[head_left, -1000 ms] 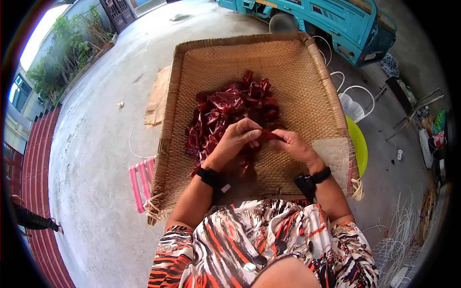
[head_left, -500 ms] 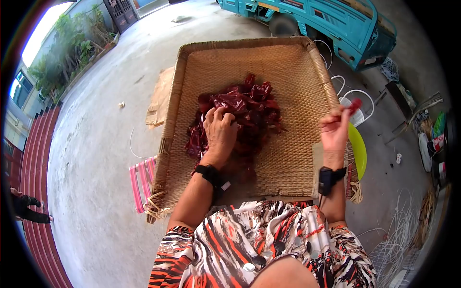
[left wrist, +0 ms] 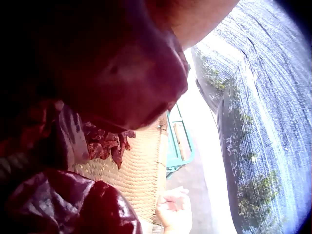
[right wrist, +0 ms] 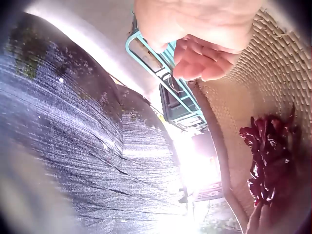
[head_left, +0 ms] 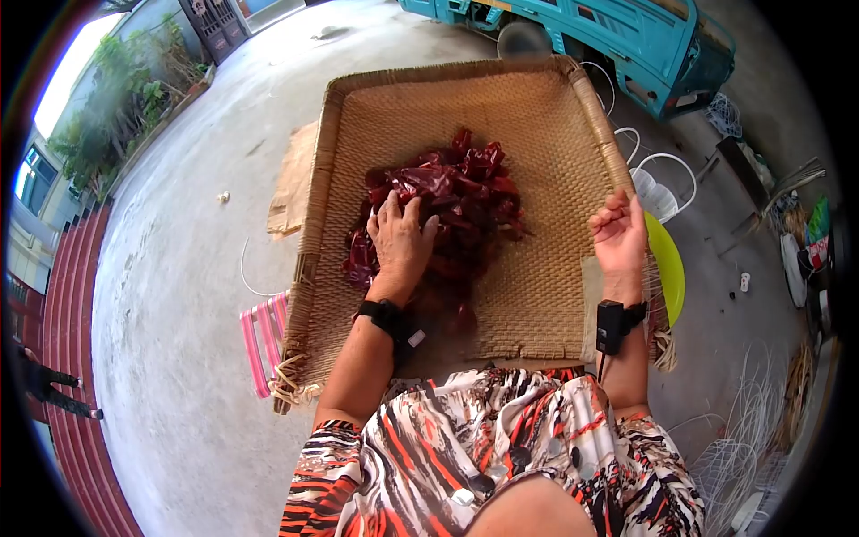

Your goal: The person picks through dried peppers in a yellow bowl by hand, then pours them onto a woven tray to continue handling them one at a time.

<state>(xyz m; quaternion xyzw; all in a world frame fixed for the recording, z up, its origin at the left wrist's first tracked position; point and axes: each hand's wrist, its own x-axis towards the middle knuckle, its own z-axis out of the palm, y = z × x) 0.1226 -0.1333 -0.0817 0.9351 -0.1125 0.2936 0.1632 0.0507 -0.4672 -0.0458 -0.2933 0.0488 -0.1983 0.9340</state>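
Dark red, glossy dried peppers (head_left: 465, 192) lie heaped in a large woven basket tray (head_left: 559, 188) in front of the person. My left hand (head_left: 400, 246) rests on the near left side of the heap, fingers spread over the peppers. Close up in the left wrist view, a shiny pepper (left wrist: 131, 83) fills much of the picture and hides the fingers. Over the tray's right rim is my right hand (head_left: 619, 234), palm up. Its fingers (right wrist: 202, 63) curl loosely around nothing in the right wrist view.
A yellow-green basin (head_left: 665, 273) and a white bucket (head_left: 658, 199) stand just outside the right rim. Pink striped webbing (head_left: 262, 345) and brown cardboard (head_left: 291, 183) flank the left side. Beyond the tray is a teal cargo vehicle (head_left: 582, 40). Another person (head_left: 55, 385) is at far left.
Both hands worked together on a pepper over the heap. The right hand then swung to the right rim with a red piece, now gone from it. The left hand moved onto the heap.
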